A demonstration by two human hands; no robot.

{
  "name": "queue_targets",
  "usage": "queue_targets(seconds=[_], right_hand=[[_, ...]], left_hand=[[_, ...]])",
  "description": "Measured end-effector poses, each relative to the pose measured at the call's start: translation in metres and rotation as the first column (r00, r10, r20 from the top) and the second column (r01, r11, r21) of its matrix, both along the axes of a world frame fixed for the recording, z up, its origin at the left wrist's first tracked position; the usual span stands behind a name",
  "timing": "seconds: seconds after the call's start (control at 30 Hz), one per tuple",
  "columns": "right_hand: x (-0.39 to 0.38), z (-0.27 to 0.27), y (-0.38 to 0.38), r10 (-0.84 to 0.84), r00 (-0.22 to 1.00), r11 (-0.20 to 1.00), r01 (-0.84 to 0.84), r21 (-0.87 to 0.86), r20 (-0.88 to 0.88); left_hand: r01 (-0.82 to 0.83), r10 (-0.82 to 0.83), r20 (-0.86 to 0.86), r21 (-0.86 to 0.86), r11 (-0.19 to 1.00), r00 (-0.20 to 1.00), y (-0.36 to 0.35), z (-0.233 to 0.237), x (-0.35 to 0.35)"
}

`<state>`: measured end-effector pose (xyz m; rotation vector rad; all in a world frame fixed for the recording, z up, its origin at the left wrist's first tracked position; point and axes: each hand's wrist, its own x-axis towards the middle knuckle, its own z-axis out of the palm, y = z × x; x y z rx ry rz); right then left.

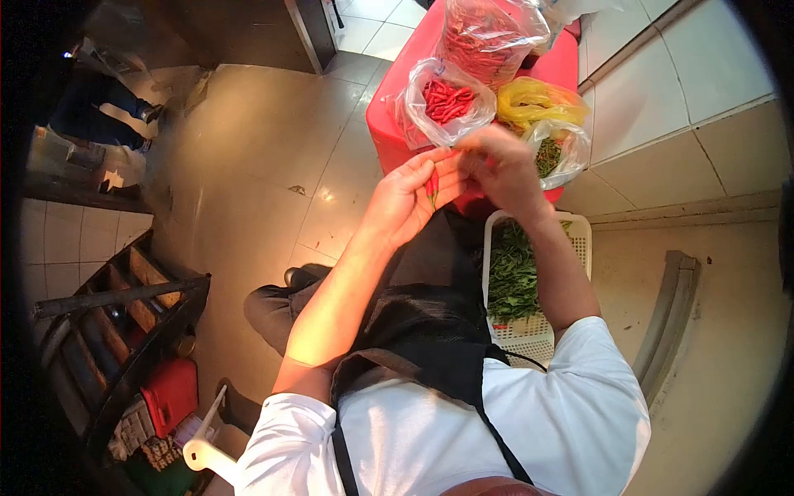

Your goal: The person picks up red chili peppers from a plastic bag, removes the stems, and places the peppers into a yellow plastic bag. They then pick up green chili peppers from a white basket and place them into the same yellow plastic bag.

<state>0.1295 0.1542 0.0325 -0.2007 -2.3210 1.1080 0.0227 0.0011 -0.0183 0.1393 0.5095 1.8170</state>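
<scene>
Head view, clock positions taken from the picture's middle: just past 12 o'clock, holding a slim, glossy red chilli pepper (432, 187) between thumb and fingers of the bare left hand (408, 196), pointed towards 6. At 2, curling the fingers of the bare right hand (506, 169) close against the left fingertips; too blurred and overlapped to tell whether pinching anything. Beyond both hands, at 1, set on a bright red, flat-topped surface (383, 131): a small, open, clear plastic bag (411, 117) of red chillies (449, 101), and behind it a larger clear plastic bag (482, 51) packed with more. Between 1 and 2, a crumpled yellow plastic bag (516, 103); at 2, just beside it, a clear plastic bag of green scraps (572, 169). Between 3 and 4, near the right forearm, a white perforated plastic basket (529, 347) with dark green leaves (511, 277). At 5, worn over a white T-shirt (571, 401), a black cloth apron (430, 331). Between 8 and 9, a dark slatted rack (120, 298); at 10, another person's dark-trousered legs (103, 107).
</scene>
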Motion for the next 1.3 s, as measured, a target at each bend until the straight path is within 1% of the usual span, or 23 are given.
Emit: queue_targets(seconds=[0.03,0.1,0.2,0.27,0.3,0.37,0.43,0.47,0.57,0.67,0.7,0.77,0.8,0.87,0.9,0.93,0.97,1.03,1.13,1.2,1.23,1.27,1.3], right_hand=[[-0.010,0.001,0.011,-0.043,0.987,0.995,0.055,0.077,-0.155],[-0.023,0.016,0.024,-0.246,0.969,0.969,0.244,0.041,0.038],[-0.049,-0.008,0.054,-0.189,0.939,0.858,0.300,0.418,-0.287],[-0.041,0.012,0.025,-0.228,0.964,0.936,0.256,0.242,-0.136],[-0.033,0.016,0.003,-0.233,0.971,0.960,0.237,0.146,-0.049],[-0.019,0.005,-0.039,-0.202,0.978,0.978,0.204,-0.040,0.052],[-0.020,-0.020,-0.073,-0.063,0.998,0.912,0.046,-0.407,-0.029],[-0.024,-0.033,-0.079,-0.134,0.986,0.888,0.077,-0.454,-0.095],[-0.030,-0.044,-0.077,-0.258,0.963,0.800,0.168,-0.576,-0.076],[-0.027,-0.031,-0.072,-0.238,0.971,0.765,0.177,-0.620,-0.016],[-0.026,-0.027,-0.071,-0.224,0.975,0.755,0.179,-0.631,0.009],[-0.024,-0.019,-0.065,-0.135,0.991,0.733,0.108,-0.672,0.013],[-0.023,-0.017,-0.062,-0.090,0.996,0.716,0.074,-0.694,0.014],[-0.019,-0.017,-0.052,0.031,0.999,0.608,-0.008,-0.794,0.013],[-0.018,-0.017,-0.047,0.088,0.996,0.545,-0.045,-0.837,0.004],[-0.021,-0.026,-0.045,0.108,0.987,0.370,-0.154,-0.916,-0.123],[-0.020,-0.028,-0.044,0.112,0.975,0.272,-0.215,-0.938,-0.191],[-0.018,-0.027,-0.045,0.103,0.941,0.068,-0.329,-0.942,-0.321],[-0.013,-0.013,-0.041,0.134,0.936,0.174,-0.347,-0.922,-0.327],[-0.007,-0.005,-0.029,0.024,0.988,0.522,-0.142,-0.841,-0.152],[-0.002,-0.003,-0.019,-0.023,0.991,0.663,-0.082,-0.744,-0.131],[0.002,-0.001,-0.009,-0.087,0.990,0.779,-0.001,-0.627,-0.109],[0.009,0.005,-0.001,-0.170,0.983,0.836,0.103,-0.539,-0.076]], left_hand=[[-0.013,0.013,0.029,0.014,1.000,1.000,0.001,0.003,-0.002],[-0.029,0.026,0.091,0.037,0.999,0.996,0.003,0.006,-0.004],[-0.073,0.066,0.141,0.050,0.996,0.988,0.005,0.010,-0.007],[-0.152,0.147,0.114,0.036,0.988,0.983,0.005,0.011,-0.008],[-0.239,0.234,0.090,0.049,0.970,0.968,0.005,0.010,-0.008],[-0.392,0.390,0.043,0.083,0.916,0.920,0.008,0.009,-0.007],[-0.467,0.468,-0.009,0.069,0.882,0.884,0.012,0.009,-0.005],[-0.497,0.500,-0.037,0.062,0.865,0.865,0.014,0.009,-0.003],[-0.492,0.508,-0.086,0.154,0.857,0.857,0.014,0.007,0.002],[-0.509,0.509,-0.255,0.070,0.858,0.822,0.011,0.005,0.003],[-0.503,0.502,-0.314,0.085,0.860,0.806,0.010,0.003,0.002],[-0.495,0.491,-0.426,0.111,0.862,0.760,0.009,0.001,0.000],[-0.467,0.462,-0.414,0.096,0.879,0.784,0.007,0.002,-0.002],[-0.406,0.399,-0.391,0.069,0.911,0.830,0.005,0.007,-0.007],[-0.356,0.371,-0.320,0.107,0.928,0.872,0.003,0.010,-0.009],[-0.306,0.335,-0.251,0.150,0.940,0.908,0.001,0.013,-0.011],[-0.256,0.292,-0.182,0.196,0.947,0.939,0.001,0.015,-0.012],[-0.287,0.313,-0.120,0.192,0.938,0.942,0.004,0.016,-0.014],[-0.373,0.378,-0.026,0.112,0.921,0.926,0.004,0.018,-0.014],[-0.386,0.387,-0.003,0.079,0.919,0.922,0.004,0.019,-0.014],[-0.375,0.377,-0.007,0.086,0.923,0.926,0.004,0.019,-0.015],[-0.364,0.367,-0.010,0.092,0.927,0.930,0.004,0.019,-0.015],[-0.355,0.359,-0.016,0.102,0.929,0.933,0.004,0.018,-0.016]])
